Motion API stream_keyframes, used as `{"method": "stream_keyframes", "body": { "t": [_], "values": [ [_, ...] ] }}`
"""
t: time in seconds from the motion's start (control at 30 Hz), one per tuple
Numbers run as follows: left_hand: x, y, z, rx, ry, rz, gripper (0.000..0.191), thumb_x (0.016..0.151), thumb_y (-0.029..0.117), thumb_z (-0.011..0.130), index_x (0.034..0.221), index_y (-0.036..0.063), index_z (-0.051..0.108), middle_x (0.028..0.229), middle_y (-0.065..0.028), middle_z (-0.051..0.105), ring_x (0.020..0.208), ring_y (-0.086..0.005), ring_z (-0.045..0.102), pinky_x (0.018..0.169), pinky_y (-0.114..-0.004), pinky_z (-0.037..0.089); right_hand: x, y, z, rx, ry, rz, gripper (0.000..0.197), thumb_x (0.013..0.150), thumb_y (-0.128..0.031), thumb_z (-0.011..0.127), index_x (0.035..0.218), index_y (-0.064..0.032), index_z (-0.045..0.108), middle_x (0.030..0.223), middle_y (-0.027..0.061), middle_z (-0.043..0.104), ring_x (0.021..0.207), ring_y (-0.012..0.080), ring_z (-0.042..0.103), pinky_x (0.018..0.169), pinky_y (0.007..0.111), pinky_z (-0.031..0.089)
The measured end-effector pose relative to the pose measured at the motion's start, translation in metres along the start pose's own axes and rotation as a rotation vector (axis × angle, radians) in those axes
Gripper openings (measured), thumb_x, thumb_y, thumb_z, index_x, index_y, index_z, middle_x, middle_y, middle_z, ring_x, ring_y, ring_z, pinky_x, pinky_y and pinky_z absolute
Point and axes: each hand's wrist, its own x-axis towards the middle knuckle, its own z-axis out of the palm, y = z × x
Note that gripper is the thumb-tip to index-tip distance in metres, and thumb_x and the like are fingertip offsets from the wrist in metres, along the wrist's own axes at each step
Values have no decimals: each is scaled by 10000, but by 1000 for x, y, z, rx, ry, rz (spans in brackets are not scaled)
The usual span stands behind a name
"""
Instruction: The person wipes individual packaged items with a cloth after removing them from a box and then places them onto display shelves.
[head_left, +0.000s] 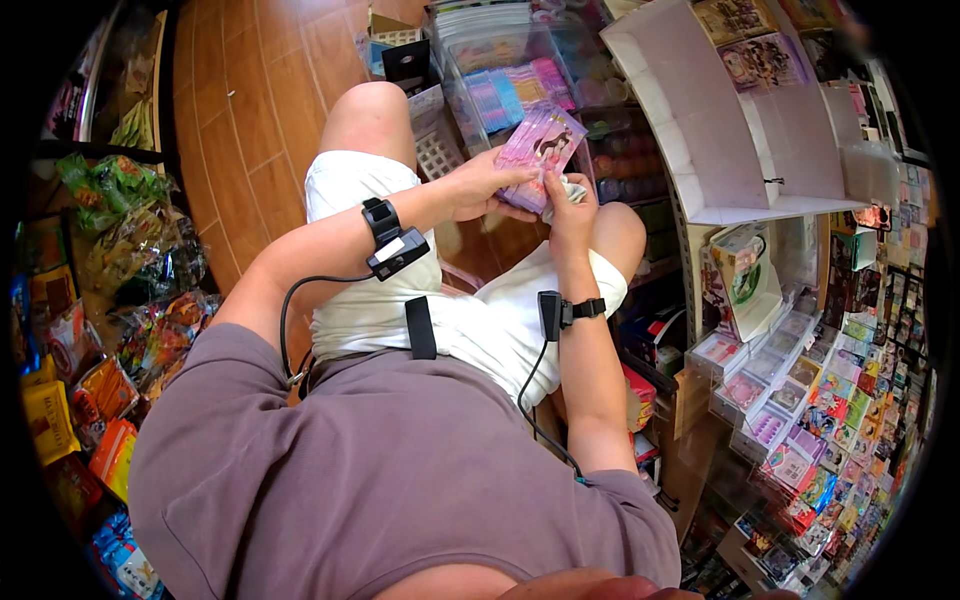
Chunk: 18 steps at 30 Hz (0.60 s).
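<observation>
A fanned stack of purple-pink card packets (541, 146), printed with a dark-haired cartoon figure, is in my left hand (480, 184). My left thumb lies on top of the packets and the fingers are beneath them. My right hand (574, 217) has a crumpled whitish cloth or tissue (576, 192) pinched in its fingers. The right thumb touches the lower right edge of the stack. Just beyond the packets stands a clear plastic bin (459, 112) with rows of blue, yellow and pink packets (501, 97) inside.
An open-fronted white display case (675, 127) rises on the right. Below it, acrylic drawers (765, 367) and many small packs line a shelf. Bagged snacks (142, 247) crowd the left side. A cardboard box with a white grid (435, 154) sits beside the bin on the wooden-look floor (247, 112).
</observation>
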Motion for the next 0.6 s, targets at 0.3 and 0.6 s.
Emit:
{"method": "stream_keyframes", "body": {
  "t": [0.3, 0.6],
  "values": [
    [8, -13, 1, -267, -70, -125, 415, 986, 242, 675, 1348, 102, 526, 1255, -104, 640, 1160, -264, 648, 955, -549, 571, -14, -13, -10, -156, 32, -48, 259, 897, -153, 810, 849, -65, 571, 714, -32, 606, 537, 20, 498, 428, 208, 329],
    [-4, -9, 7, -173, -138, -117, 438, 976, 204, 664, 1370, 91, 510, 1247, -111, 645, 1127, -266, 667, 967, -488, 572, -10, -7, -13, -165, 55, -88, 288, 859, -171, 846, 861, -51, 584, 745, -35, 617, 605, 25, 516, 509, 204, 385]
  ]
}}
